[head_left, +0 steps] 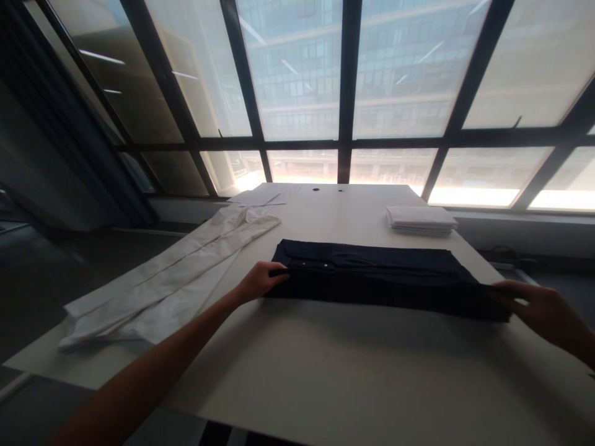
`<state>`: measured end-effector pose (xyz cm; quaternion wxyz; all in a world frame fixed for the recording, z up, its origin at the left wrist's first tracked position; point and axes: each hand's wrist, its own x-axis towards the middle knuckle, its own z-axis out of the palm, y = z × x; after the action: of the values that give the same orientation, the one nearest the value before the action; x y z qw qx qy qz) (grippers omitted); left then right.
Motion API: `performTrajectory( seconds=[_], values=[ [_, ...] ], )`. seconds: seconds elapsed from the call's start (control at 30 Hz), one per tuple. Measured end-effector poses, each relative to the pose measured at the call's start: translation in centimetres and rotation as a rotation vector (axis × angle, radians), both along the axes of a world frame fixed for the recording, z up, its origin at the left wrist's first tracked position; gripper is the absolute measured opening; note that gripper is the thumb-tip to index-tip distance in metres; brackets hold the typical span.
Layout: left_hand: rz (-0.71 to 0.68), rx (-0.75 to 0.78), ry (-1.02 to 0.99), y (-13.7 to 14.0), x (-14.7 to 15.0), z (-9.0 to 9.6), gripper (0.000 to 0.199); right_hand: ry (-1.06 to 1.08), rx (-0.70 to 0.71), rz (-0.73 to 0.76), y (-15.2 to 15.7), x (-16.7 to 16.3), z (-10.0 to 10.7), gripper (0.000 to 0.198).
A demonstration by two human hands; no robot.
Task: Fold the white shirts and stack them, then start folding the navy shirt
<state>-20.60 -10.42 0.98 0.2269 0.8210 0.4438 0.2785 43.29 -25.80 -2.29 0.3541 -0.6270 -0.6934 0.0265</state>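
A dark navy garment (pixel 372 279), folded into a long flat rectangle, lies across the table in front of me. Two small pale buttons or studs show on its left part; its exact kind I cannot tell. My left hand (pixel 261 280) pinches the near edge at the left end, thumb and fingers closed on the cloth. At the opposite end my right hand (pixel 542 306) grips the right corner, which is drawn out toward it. The edge between my hands looks slightly raised, with a shadow on the tabletop below.
The white table (pixel 353 371) carries white trousers or a similar long white garment (pixel 162 279) spread along its left side. A stack of folded white cloth (pixel 421 220) sits at the back right. Paper sheets (pixel 260 197) lie at the back left. Large windows (pixel 297 80) stand behind.
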Motion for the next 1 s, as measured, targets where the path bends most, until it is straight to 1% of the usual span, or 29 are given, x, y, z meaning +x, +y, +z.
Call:
performTrajectory(
  seconds=[0.13, 0.23, 0.37, 0.47, 0.57, 0.63, 0.73, 0.8, 0.9, 0.93, 1.0],
  values=[
    [0.031, 0.036, 0.046, 2.3, 0.4, -1.0, 0.038, 0.113, -0.109, -0.145, 3.2, 0.2, -0.7, 0.04],
    [0.061, 0.072, 0.092, 3.2, 0.5, -2.3, 0.036, 0.129, -0.182, -0.228, 5.5, -0.5, -1.8, 0.044],
    [0.091, 0.101, 0.113, 3.3, 0.4, -3.6, 0.034, 0.091, -0.133, -0.285, 7.3, -0.9, -4.1, 0.044],
    [0.096, 0.11, 0.087, 3.1, 0.3, -3.9, 0.035, 0.06, -0.104, -0.305, 7.6, -0.6, -5.5, 0.044],
    [0.123, 0.136, 0.058, 3.3, 0.4, -4.1, 0.036, 0.035, -0.079, -0.336, 7.5, -0.5, -6.1, 0.043],
    [0.135, 0.159, 0.072, 3.5, 0.4, -4.3, 0.034, 0.001, -0.072, -0.347, 7.3, -0.7, -6.3, 0.042],
    [0.133, 0.221, 0.136, 3.7, 0.1, -4.4, 0.028, -0.101, -0.099, -0.387, 6.9, -1.3, -6.3, 0.041],
    [0.174, 0.287, 0.183, 3.6, -0.2, -4.2, 0.025, -0.188, -0.11, -0.417, 6.5, -2.0, -6.1, 0.042],
    [0.251, 0.393, 0.22, 3.3, 0.1, -3.4, 0.027, -0.312, -0.025, -0.405, 6.0, -3.3, -5.4, 0.044],
    [0.237, 0.415, 0.228, 3.1, 0.8, -3.0, 0.03, -0.339, 0.016, -0.392, 6.1, -4.0, -5.0, 0.044],
    [0.13, 0.421, 0.26, 2.5, 3.1, -2.5, 0.035, -0.352, 0.07, -0.358, 6.7, -6.0, -4.1, 0.044]
  ],
)
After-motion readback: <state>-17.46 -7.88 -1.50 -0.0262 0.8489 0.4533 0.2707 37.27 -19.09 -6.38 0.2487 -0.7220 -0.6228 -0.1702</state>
